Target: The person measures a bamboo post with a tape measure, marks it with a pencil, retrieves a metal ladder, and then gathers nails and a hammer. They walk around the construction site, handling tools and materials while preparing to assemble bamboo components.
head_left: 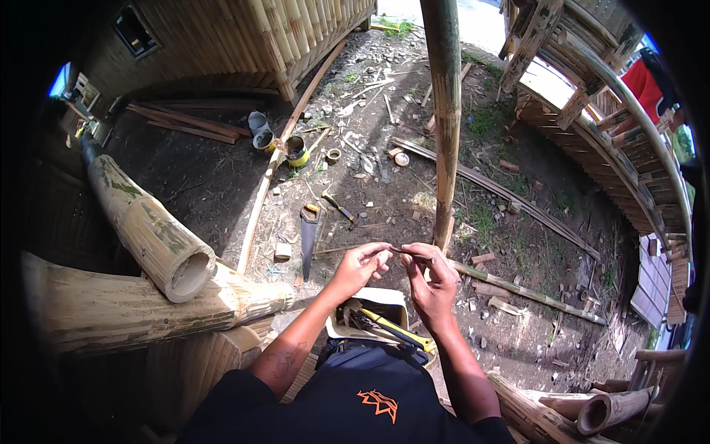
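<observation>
My left hand (358, 271) and my right hand (433, 280) meet in front of my body, fingertips pinched together. Between them is a small, thin, dark piece (396, 250), too small to name. Right below my hands, at my waist, hangs a pale open container (384, 297). Sticking out of it is a tool with a yellow and black handle (390, 325); its head is partly hidden. On the ground beyond my left hand lie a handsaw (308, 240) with a dark blade and a hammer (339, 209) with a yellow and black handle.
An upright bamboo pole (447, 111) stands just beyond my right hand. Thick cut bamboo (155, 307) juts in at left. Cans (296, 153) and wood scraps lie on the dirt, with long strips (503, 189) at right. A person in red (642, 92) is at far right.
</observation>
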{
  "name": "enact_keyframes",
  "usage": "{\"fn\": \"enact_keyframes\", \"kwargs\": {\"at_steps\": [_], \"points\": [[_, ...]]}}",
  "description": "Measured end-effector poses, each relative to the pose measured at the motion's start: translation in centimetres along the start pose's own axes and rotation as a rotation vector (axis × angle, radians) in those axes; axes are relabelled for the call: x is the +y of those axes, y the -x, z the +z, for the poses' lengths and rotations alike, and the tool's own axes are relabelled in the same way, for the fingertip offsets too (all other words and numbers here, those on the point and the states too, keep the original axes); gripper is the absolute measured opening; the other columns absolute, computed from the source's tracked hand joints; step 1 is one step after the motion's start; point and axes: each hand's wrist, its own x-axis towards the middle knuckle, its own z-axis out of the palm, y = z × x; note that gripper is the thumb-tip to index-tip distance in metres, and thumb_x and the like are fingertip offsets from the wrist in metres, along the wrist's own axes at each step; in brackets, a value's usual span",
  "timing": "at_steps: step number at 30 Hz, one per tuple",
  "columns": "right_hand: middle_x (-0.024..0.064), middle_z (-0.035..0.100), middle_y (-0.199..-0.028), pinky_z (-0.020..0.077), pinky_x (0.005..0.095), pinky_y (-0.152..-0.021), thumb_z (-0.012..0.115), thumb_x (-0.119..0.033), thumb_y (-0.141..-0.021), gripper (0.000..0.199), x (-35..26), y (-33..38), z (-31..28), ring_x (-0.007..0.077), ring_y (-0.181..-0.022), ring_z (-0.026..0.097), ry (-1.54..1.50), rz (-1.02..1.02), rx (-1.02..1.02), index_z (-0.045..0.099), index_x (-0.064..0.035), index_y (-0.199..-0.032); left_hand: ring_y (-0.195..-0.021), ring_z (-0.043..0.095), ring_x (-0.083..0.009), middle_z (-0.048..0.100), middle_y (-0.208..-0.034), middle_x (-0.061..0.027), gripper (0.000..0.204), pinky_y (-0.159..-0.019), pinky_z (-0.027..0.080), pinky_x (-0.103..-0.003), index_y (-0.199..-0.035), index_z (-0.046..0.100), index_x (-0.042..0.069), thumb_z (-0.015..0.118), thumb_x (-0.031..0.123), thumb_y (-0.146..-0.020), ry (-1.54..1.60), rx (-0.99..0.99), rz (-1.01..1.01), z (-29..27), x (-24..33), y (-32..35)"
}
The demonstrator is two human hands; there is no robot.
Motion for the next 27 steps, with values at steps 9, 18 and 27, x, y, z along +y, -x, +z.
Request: {"fn": "enact_keyframes", "kwargs": {"at_steps": [9,18,27], "points": [[0.0100,0.068,-0.087,0.0508,0.0276,-0.072,0.065,0.002,-0.086,0.013,-0.9,-15.1,16.1,0.0165,-0.077,0.067,-0.162,-0.215,-0.203,0.063,0.0011,-0.099,-0.081,0.063,-0.0110,0.067,-0.098,-0.0050,0.029,-0.066,0.050,-0.025,-0.114,0.062,0.000,0.054,0.023,-0.099,0.117,0.467,0.040,-8.8,3.1,1.8],[0.0139,0.062,-0.088,0.0505,0.0321,-0.070,0.072,-0.007,-0.085,0.033,-4.3,-28.8,25.1,0.0219,-0.075,0.065,-0.284,-0.897,0.365,0.049,-0.0020,-0.107,-0.081,0.063,-0.0101,0.068,-0.096,-0.0081,0.025,-0.067,0.050,-0.023,-0.111,0.063,-0.003,0.056,0.018,-0.098,0.102,0.679,-0.113,-11.6,2.3,4.7],[0.0320,0.042,-0.138,0.0434,0.0430,-0.103,0.074,-0.043,-0.079,0.086,26.5,-18.1,42.4,0.0432,-0.124,0.048,0.518,0.218,-1.214,0.034,0.0062,-0.138,-0.084,0.063,-0.0115,0.067,-0.097,-0.0073,0.024,-0.070,0.051,-0.025,-0.112,0.063,-0.002,0.054,0.014,-0.098,0.194,0.729,-0.070,-12.0,1.3,5.8]]}}
